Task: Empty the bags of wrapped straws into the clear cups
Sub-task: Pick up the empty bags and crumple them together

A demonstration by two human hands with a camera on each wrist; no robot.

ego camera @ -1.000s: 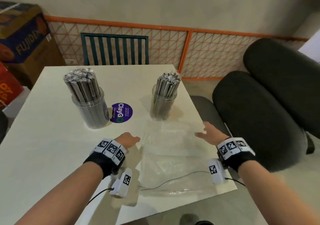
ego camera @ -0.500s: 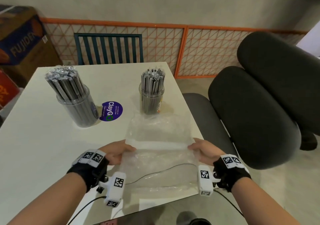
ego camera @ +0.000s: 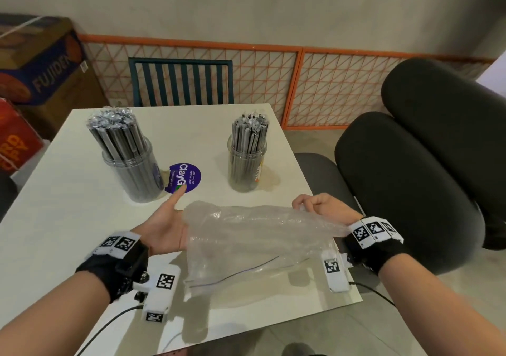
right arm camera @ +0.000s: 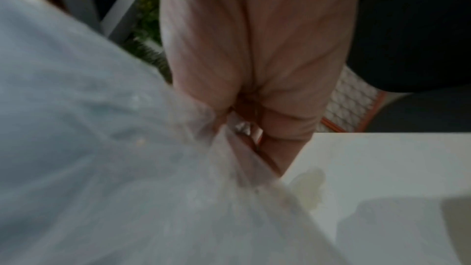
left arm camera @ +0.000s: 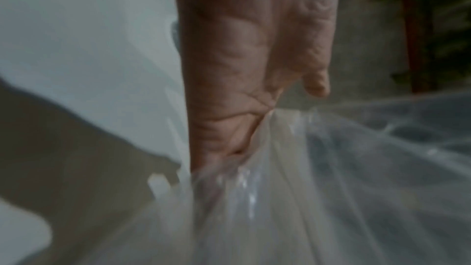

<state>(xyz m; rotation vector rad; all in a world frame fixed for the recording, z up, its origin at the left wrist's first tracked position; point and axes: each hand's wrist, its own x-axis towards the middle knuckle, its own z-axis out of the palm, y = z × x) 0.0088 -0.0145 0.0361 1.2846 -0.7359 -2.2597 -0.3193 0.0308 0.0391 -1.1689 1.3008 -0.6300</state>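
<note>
Two clear cups stand on the white table [ego camera: 68, 218], both packed with upright wrapped straws: the left cup [ego camera: 131, 169] and the right cup [ego camera: 247, 164]. In front of them an empty clear plastic bag [ego camera: 260, 227] is bunched up and stretched between my hands, its lower part trailing on the table. My left hand [ego camera: 164, 227] has straight fingers, and its palm [left arm camera: 242, 57] presses against the bag's left end [left arm camera: 331, 188]. My right hand [ego camera: 320, 207] grips the bag's right end, its fingers [right arm camera: 280, 120] curled around the gathered plastic [right arm camera: 102, 148].
A round purple sticker [ego camera: 184, 177] lies between the cups. A teal slatted chair [ego camera: 180, 81] stands behind the table, before an orange mesh barrier [ego camera: 328, 87]. Dark padded cushions [ego camera: 410, 177] fill the right side beyond the table edge. Cardboard boxes [ego camera: 35, 62] stand far left.
The bag lay flat on the table with my hands at its sides. It is now lifted and bunched between them, with my right hand gripping one end.
</note>
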